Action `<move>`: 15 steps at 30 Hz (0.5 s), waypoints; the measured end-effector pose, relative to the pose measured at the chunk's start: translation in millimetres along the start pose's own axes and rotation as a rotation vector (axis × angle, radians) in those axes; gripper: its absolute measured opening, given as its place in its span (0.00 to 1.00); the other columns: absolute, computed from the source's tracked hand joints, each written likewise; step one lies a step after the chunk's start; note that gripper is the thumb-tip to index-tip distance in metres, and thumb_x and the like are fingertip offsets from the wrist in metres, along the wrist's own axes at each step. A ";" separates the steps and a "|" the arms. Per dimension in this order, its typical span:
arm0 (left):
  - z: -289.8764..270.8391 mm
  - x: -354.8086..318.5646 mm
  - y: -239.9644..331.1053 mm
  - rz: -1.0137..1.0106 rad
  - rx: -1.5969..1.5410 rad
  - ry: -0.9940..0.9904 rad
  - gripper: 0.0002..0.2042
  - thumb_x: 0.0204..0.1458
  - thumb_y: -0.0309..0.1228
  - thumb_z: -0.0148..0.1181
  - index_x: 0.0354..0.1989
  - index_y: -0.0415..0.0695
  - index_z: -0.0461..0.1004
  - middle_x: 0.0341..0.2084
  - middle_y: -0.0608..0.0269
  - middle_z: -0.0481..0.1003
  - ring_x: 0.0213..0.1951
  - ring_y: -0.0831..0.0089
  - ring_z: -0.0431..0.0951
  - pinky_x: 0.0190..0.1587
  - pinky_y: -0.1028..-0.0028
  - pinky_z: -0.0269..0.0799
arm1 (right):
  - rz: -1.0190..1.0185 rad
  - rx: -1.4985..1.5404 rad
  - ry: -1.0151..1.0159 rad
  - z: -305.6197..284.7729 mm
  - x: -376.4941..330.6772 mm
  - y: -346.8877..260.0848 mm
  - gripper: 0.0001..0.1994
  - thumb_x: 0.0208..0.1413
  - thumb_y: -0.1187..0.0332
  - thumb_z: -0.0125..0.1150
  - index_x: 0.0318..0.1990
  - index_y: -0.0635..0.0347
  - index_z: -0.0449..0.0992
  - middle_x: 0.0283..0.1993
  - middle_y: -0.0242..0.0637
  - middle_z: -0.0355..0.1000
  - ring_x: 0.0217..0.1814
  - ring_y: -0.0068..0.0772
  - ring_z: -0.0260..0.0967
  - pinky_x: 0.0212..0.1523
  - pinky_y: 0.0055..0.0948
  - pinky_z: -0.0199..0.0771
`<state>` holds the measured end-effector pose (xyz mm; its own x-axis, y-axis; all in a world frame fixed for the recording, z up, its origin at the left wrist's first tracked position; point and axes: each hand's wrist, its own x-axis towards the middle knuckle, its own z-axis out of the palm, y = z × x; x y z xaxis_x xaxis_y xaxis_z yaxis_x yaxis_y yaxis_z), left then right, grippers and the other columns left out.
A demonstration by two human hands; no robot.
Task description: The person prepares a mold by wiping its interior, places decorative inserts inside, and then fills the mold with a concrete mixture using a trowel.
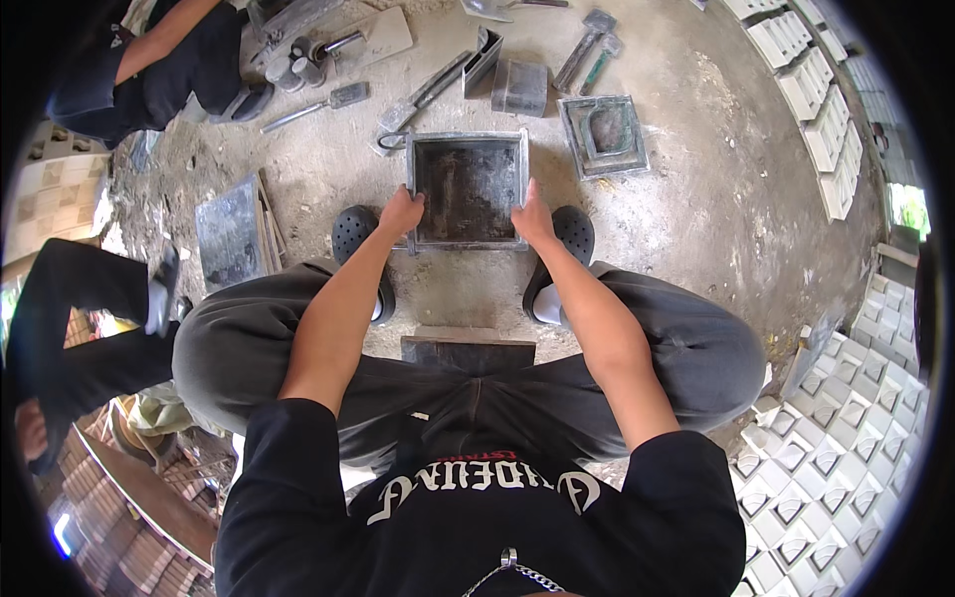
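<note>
A square dark grey mould (pixel 468 244) with raised metal sides lies between my feet, its inside worn and smudged. My left hand (pixel 403 212) is closed on its left side, with the thumb over the rim. On the opposite side my right hand (pixel 534 216) grips the rim, thumb pointing away from me. Just beyond the mould are a dark metal block (pixel 519 88) and an angled metal piece (pixel 483 62). To the right of these lies a smaller square mould (pixel 604 136) with a rounded shape inside.
Two brushes (pixel 585 55), a flat trowel (pixel 383 38) and another long-handled tool (pixel 343 97) lie on the far floor. Dark plates (pixel 237 231) lean at left. White patterned blocks (pixel 816 114) line the right. Other people's legs (pixel 85 298) show at left.
</note>
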<state>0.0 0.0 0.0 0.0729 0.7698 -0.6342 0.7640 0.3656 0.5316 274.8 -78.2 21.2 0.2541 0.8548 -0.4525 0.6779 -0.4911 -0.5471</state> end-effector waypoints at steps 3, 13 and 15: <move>17.3 -37.2 0.1 -0.084 -0.060 -0.078 0.25 0.59 0.42 0.49 0.52 0.29 0.63 0.45 0.31 0.73 0.46 0.39 0.76 0.43 0.50 0.75 | 0.070 -0.005 -0.091 -4.6 -33.5 9.1 0.40 0.53 0.66 0.55 0.71 0.67 0.44 0.47 0.68 0.71 0.50 0.65 0.70 0.52 0.50 0.69; -3.7 -5.4 11.8 -0.054 -0.088 0.011 0.23 0.60 0.42 0.49 0.51 0.30 0.63 0.45 0.28 0.72 0.50 0.35 0.72 0.52 0.49 0.68 | -0.192 0.084 0.046 -7.3 1.6 4.4 0.37 0.54 0.67 0.55 0.68 0.74 0.47 0.45 0.72 0.71 0.49 0.69 0.69 0.50 0.49 0.69; 1.5 -6.4 13.2 -0.070 -0.095 0.005 0.23 0.60 0.41 0.48 0.51 0.30 0.63 0.46 0.28 0.72 0.52 0.34 0.71 0.54 0.49 0.66 | -0.164 0.083 0.035 -8.3 3.6 7.2 0.37 0.54 0.67 0.55 0.68 0.74 0.46 0.46 0.72 0.70 0.50 0.69 0.69 0.51 0.49 0.69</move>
<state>10.6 -0.9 10.3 0.0179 0.7431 -0.6689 0.7029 0.4664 0.5370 286.3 -77.3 21.5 0.1699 0.9290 -0.3287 0.6534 -0.3559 -0.6682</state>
